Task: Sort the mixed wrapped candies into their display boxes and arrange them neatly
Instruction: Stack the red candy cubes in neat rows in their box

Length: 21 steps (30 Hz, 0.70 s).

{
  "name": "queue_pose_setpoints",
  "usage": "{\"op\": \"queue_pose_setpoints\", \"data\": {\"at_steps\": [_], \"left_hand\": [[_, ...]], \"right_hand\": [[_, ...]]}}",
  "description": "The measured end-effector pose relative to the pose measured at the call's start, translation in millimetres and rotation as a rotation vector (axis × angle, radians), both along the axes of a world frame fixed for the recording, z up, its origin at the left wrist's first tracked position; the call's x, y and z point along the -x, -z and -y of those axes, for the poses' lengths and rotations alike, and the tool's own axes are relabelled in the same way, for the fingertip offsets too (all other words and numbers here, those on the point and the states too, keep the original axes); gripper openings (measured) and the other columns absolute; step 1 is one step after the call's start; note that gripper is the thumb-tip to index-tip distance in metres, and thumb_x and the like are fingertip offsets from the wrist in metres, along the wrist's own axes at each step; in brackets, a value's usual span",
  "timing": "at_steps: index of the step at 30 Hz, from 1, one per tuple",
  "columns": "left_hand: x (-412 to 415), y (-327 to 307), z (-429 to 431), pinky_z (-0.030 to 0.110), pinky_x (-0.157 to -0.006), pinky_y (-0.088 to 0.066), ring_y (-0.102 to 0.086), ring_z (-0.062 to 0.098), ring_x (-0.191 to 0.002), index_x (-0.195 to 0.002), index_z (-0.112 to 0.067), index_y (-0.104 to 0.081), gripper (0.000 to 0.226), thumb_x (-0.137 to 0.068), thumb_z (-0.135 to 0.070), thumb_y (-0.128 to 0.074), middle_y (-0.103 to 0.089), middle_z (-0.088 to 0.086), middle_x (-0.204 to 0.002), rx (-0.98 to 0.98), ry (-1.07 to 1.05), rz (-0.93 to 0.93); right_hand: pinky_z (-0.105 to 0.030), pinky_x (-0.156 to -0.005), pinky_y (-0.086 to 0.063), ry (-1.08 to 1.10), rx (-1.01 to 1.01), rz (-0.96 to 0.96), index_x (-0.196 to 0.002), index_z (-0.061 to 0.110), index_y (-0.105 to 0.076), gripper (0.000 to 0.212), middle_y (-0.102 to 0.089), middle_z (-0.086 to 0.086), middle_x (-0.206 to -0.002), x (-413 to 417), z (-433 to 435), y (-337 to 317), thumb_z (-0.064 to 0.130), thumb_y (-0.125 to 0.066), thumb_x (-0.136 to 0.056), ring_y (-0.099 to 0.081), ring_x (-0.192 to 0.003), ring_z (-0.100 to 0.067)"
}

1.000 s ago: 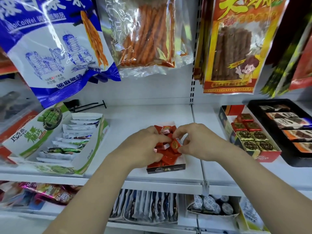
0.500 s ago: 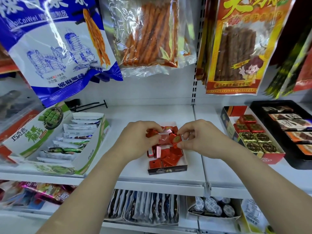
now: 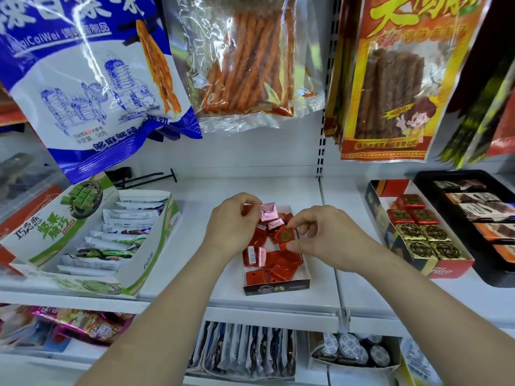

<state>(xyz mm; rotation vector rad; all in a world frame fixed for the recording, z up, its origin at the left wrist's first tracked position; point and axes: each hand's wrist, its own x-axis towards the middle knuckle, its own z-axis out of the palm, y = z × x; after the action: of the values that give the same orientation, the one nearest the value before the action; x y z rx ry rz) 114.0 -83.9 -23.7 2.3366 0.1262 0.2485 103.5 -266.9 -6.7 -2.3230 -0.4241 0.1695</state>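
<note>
Head view, single frame.

- Left grip (image 3: 234, 225): thumb and fingertips pinch a pink foil-wrapped candy (image 3: 268, 211), lifted over the 12 o'clock end of the small dark-fronted cardboard display box (image 3: 276, 286).
- Right grip (image 3: 326, 236): narrow, pinching a red square candy with a gold emblem (image 3: 285, 235) by its 3 o'clock edge, face up and slightly tilted, above the middle of the same box.
- The box's long axis runs 12 to 6. Inside, red pieces lie jumbled with a few pink ones among them.
- Key relation: the red cardboard display box (image 3: 446, 270), holding rows of red and gold squares, lies at 3 o'clock from the right grip, well apart, beyond the grey divider strip (image 3: 328, 218) on the white shelf (image 3: 195, 196). Judged destination for the emblem piece, since the red squares there look alike. The right grip is the nearer one.
- Room: the path toward 3 o'clock runs over bare shelf. Some bare floor shows at the red box's 12 o'clock end by its near wall. The box walls are low, so a small lift should clear them.
</note>
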Motion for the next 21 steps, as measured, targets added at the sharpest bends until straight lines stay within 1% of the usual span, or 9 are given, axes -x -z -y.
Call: {"op": "queue_pose_setpoints", "data": {"at_steps": [3, 6, 8, 11, 12, 14, 16, 18, 21], "left_hand": [[-1, 0, 3, 0.024, -0.079, -0.042, -0.06, 0.016, -0.099, -0.109, -0.021, -0.07, 0.024, -0.096, -0.023, -0.051, -0.069, -0.005, -0.108, -0.164, 0.019, 0.0], [-3, 1, 2, 0.022, -0.076, -0.037, -0.058, 0.014, -0.1, -0.113, -0.021, -0.07, 0.028, -0.097, -0.023, -0.048, -0.069, -0.002, -0.111, -0.22, 0.051, -0.041], [-2, 0, 1, 0.02, -0.077, -0.036, -0.058, 0.014, -0.103, -0.116, -0.02, -0.069, 0.029, -0.098, -0.023, -0.047, -0.068, -0.002, -0.115, -0.228, 0.059, -0.063], [1, -6, -2, 0.024, -0.086, -0.041, -0.057, 0.018, -0.106, -0.123, -0.022, -0.064, 0.03, -0.096, -0.028, -0.051, -0.062, 0.0, -0.122, -0.249, 0.042, -0.028], [4, -11, -2, 0.025, -0.085, -0.041, -0.056, 0.017, -0.103, -0.122, -0.025, -0.064, 0.029, -0.094, -0.029, -0.055, -0.061, -0.001, -0.117, -0.264, 0.05, 0.001], [14, -24, -1, 0.024, -0.079, -0.043, -0.056, 0.012, -0.093, -0.108, -0.029, -0.069, 0.02, -0.089, -0.03, -0.062, -0.061, -0.007, -0.101, -0.32, 0.143, 0.029], [29, -36, 5, 0.027, -0.075, -0.048, -0.057, 0.008, -0.084, -0.092, -0.031, -0.072, 0.01, -0.084, -0.035, -0.068, -0.06, -0.012, -0.088, -0.415, 0.295, -0.045], [42, -38, 15, 0.029, -0.072, -0.048, -0.056, 0.008, -0.081, -0.088, -0.03, -0.073, 0.017, -0.082, -0.045, -0.067, -0.058, -0.013, -0.084, -0.573, 0.4, -0.102], [49, -34, 25, 0.028, -0.065, -0.046, -0.056, 0.011, -0.078, -0.089, -0.027, -0.072, 0.03, -0.079, -0.055, -0.065, -0.061, -0.009, -0.084, -0.699, 0.399, -0.1]], "right_hand": [[-0.008, -0.061, -0.042, -0.016, 0.003, -0.03, -0.107, 0.021, -0.069, 0.03, -0.061, 0.009, -0.073, 1, 0, 3, 0.023, -0.078, -0.078, -0.054, -0.064, -0.001], [-0.006, -0.061, -0.041, -0.022, 0.056, 0.003, -0.11, 0.021, -0.069, 0.03, -0.063, 0.01, -0.074, 1, 1, 5, 0.02, -0.075, -0.08, -0.055, -0.066, 0.001], [-0.007, -0.063, -0.04, -0.035, 0.087, 0.018, -0.111, 0.021, -0.068, 0.031, -0.064, 0.011, -0.077, 0, 1, 5, 0.02, -0.074, -0.081, -0.056, -0.07, 0.001], [-0.016, -0.072, -0.045, -0.076, 0.136, 0.033, -0.111, 0.02, -0.068, 0.029, -0.064, 0.01, -0.082, 1, 2, 3, 0.024, -0.073, -0.082, -0.057, -0.078, -0.004], [-0.019, -0.074, -0.047, -0.089, 0.152, 0.037, -0.11, 0.019, -0.068, 0.029, -0.065, 0.007, -0.084, 1, 3, 3, 0.025, -0.073, -0.082, -0.058, -0.08, -0.007], [-0.022, -0.074, -0.049, -0.101, 0.182, 0.045, -0.105, 0.017, -0.07, 0.027, -0.067, 0.003, -0.086, 1, 4, 2, 0.029, -0.074, -0.081, -0.059, -0.082, -0.01], [-0.016, -0.066, -0.044, -0.106, 0.209, 0.057, -0.101, 0.018, -0.071, 0.027, -0.066, 0.005, -0.086, 1, 5, 0, 0.034, -0.075, -0.079, -0.056, -0.076, -0.007], [-0.01, -0.062, -0.038, -0.117, 0.237, 0.078, -0.1, 0.022, -0.073, 0.025, -0.063, 0.009, -0.085, 1, 7, -1, 0.036, -0.074, -0.08, -0.051, -0.071, -0.001], [-0.008, -0.062, -0.037, -0.121, 0.243, 0.126, -0.093, 0.022, -0.076, 0.012, -0.062, 0.012, -0.081, 0, 9, -1, 0.027, -0.067, -0.086, -0.051, -0.069, 0.0]]}}
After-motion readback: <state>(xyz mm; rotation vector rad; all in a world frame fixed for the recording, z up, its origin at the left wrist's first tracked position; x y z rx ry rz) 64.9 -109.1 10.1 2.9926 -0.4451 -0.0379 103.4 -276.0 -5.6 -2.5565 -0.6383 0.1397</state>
